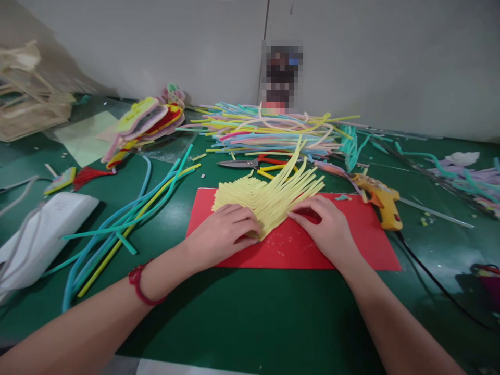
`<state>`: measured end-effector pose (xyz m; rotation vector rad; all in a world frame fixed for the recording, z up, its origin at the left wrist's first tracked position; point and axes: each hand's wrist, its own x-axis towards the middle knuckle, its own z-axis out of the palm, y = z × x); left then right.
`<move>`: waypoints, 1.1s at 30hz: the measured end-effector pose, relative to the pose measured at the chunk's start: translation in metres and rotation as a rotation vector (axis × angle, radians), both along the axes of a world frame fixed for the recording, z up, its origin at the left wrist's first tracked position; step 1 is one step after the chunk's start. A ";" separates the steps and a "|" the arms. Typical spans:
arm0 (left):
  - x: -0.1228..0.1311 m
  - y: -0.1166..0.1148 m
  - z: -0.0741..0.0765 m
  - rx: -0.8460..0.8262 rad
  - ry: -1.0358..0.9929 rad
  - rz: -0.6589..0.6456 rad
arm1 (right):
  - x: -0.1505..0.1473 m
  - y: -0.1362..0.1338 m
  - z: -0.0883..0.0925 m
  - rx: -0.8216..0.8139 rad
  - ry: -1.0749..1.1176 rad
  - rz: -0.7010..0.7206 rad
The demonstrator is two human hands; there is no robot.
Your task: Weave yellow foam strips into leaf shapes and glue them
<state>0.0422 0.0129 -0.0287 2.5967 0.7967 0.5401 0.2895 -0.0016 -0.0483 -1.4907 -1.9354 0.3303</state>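
Note:
A woven mat of pale yellow fuzzy strips (269, 198) lies on a red sheet (367, 245) on the green table. My left hand (221, 234) rests on the mat's near left part, fingers lying flat and pressing it down. On the mat's right edge sits my right hand (326, 224), fingers stretched out over the loose strip ends. Neither hand holds anything. A red cord bracelet (138, 284) circles my left wrist.
A yellow glue gun (380, 200) with a black cable lies right of the red sheet. Scissors (244, 163) and a heap of coloured strips (269, 130) sit behind. Long blue and yellow strips (128, 219), a white device (42, 234) and finished colourful pieces (146, 122) lie left.

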 end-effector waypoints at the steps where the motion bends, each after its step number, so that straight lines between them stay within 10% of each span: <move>1: 0.000 0.000 0.000 -0.001 -0.002 -0.001 | 0.000 0.000 0.000 0.000 -0.001 -0.001; 33: 0.001 -0.002 -0.002 0.001 -0.015 0.024 | -0.001 0.000 0.000 0.013 0.001 -0.010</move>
